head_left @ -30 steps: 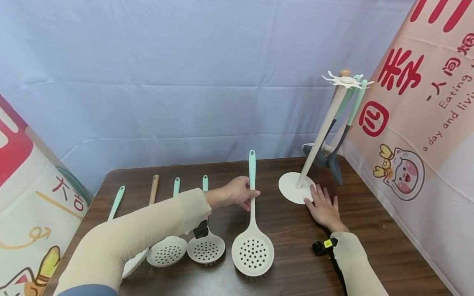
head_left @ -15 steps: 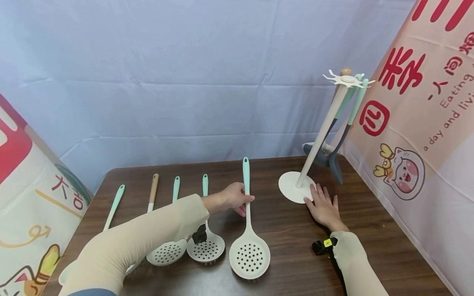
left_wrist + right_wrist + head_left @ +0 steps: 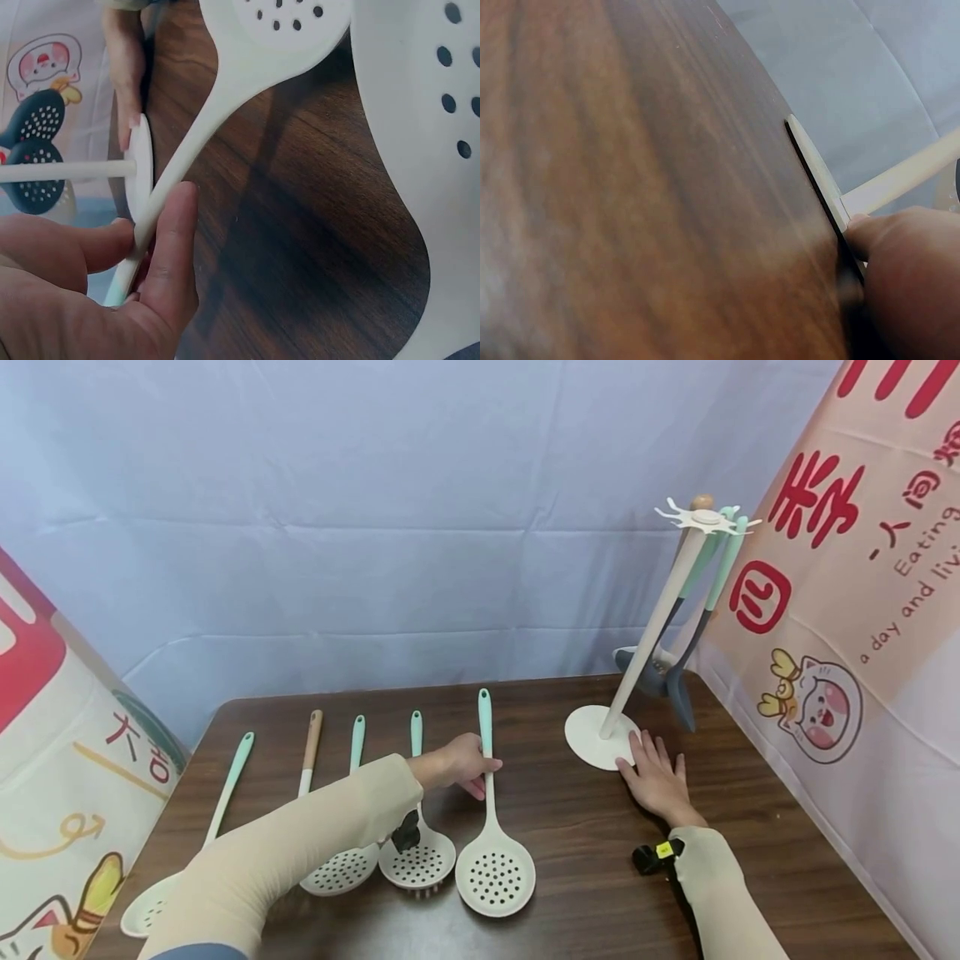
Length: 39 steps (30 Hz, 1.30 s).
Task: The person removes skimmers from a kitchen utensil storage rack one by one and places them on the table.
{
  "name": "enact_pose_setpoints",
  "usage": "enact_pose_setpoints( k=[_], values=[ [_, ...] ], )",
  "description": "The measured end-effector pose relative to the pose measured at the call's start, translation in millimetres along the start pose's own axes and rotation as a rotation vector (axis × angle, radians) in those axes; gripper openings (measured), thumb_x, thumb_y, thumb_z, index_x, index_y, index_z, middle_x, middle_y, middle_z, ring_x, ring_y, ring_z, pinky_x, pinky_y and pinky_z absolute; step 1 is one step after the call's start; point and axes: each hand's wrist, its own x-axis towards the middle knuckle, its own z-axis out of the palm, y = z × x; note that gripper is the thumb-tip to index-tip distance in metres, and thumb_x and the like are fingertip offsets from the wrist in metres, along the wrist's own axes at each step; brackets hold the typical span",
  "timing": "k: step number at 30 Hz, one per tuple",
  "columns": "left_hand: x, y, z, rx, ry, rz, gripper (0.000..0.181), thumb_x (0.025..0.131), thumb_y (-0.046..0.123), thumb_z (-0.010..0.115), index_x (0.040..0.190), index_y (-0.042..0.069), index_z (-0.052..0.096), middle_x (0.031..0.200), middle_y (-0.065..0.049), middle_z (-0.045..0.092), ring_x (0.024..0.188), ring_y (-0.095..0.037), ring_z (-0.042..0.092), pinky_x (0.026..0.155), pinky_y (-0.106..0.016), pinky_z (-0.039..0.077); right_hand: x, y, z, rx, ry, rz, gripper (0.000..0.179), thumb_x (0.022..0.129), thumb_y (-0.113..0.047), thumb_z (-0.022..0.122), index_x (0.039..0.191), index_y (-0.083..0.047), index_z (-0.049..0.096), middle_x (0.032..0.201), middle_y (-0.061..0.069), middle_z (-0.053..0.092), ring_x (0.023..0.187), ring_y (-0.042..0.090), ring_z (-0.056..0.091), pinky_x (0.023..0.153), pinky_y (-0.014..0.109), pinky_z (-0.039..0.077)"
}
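My left hand (image 3: 456,764) pinches the handle of a white skimmer (image 3: 496,872) with a mint-green grip, thumb on one side and fingers on the other. The left wrist view shows the pinched white shaft (image 3: 180,157) above the dark wood. Whether the perforated head touches the table I cannot tell. On the right, my right hand (image 3: 660,781) rests with fingers spread, the fingertips on the round base of a white utensil stand (image 3: 585,739). Its thumb presses that base (image 3: 815,161) in the right wrist view.
Left of the held skimmer lie another skimmer (image 3: 417,860), a second one (image 3: 341,870), a wooden-handled utensil (image 3: 311,743) partly hidden by my sleeve, and a mint-handled one (image 3: 225,797). Dark utensils (image 3: 678,693) hang from the stand near the table's back right corner.
My left hand has moved left and slightly down with the skimmer, bringing it closer to the row of utensils. The right hand stays on the stand's base.
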Motion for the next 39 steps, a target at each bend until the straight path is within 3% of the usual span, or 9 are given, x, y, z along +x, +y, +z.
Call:
enact_pose_setpoints(
  k=[9, 16, 21, 31, 39],
  values=[
    [7.3, -5.1, -4.4, 0.062, -0.009, -0.019, 0.021, 0.103, 0.008, 0.062, 0.084, 0.001, 0.055, 0.074, -0.015, 0.064, 0.057, -0.019, 0.067, 0.064, -0.034, 0.062, -0.5, -1, 0, -0.001, -0.004, 0.002, 0.073, 0.110, -0.047, 0.033, 0.160, 0.003, 0.014, 0.164, 0.031, 0.007, 0.150, 0.053, 0.000, 0.112, 0.075, -0.008],
    [13.1, -10.3, -10.5, 0.076, 0.007, -0.063, 0.020, 0.103, 0.011, 0.061, 0.088, -0.001, 0.056, 0.077, -0.015, 0.063, 0.057, -0.018, 0.067, 0.064, -0.033, 0.062, 0.2, 1, 0, -0.002, 0.002, 0.000, 0.073, 0.110, -0.048, 0.032, 0.160, 0.002, 0.014, 0.164, 0.031, 0.006, 0.150, 0.053, 0.000, 0.112, 0.074, -0.009],
    [16.8, -9.7, -12.9, 0.110, -0.011, -0.074, 0.020, 0.103, 0.011, 0.062, 0.087, 0.000, 0.057, 0.081, -0.016, 0.064, 0.068, -0.024, 0.071, 0.064, -0.032, 0.061, 0.3, 1, 0, 0.001, 0.000, 0.002, 0.074, 0.110, -0.048, 0.032, 0.160, 0.002, 0.013, 0.164, 0.031, 0.006, 0.150, 0.053, 0.000, 0.112, 0.074, -0.010],
    [22.7, -2.6, -13.2, 0.310, -0.005, -0.107, 0.027, 0.101, 0.019, 0.067, 0.081, 0.001, 0.061, 0.069, -0.010, 0.063, 0.057, -0.015, 0.061, 0.058, -0.030, 0.060, 0.8, 2, 0, 0.003, 0.006, -0.002, 0.073, 0.110, -0.048, 0.031, 0.160, 0.002, 0.013, 0.164, 0.031, 0.005, 0.150, 0.053, -0.001, 0.112, 0.074, -0.010],
    [32.0, -6.8, -17.2, 0.494, -0.019, -0.127, 0.038, 0.099, 0.031, 0.069, 0.070, 0.006, 0.065, 0.061, -0.003, 0.060, 0.055, -0.013, 0.059, 0.056, -0.028, 0.058, 1.2, 2, 1, 0.003, 0.009, -0.005, 0.074, 0.110, -0.048, 0.032, 0.160, 0.003, 0.015, 0.164, 0.031, 0.007, 0.150, 0.053, 0.001, 0.112, 0.075, -0.008]
  ],
)
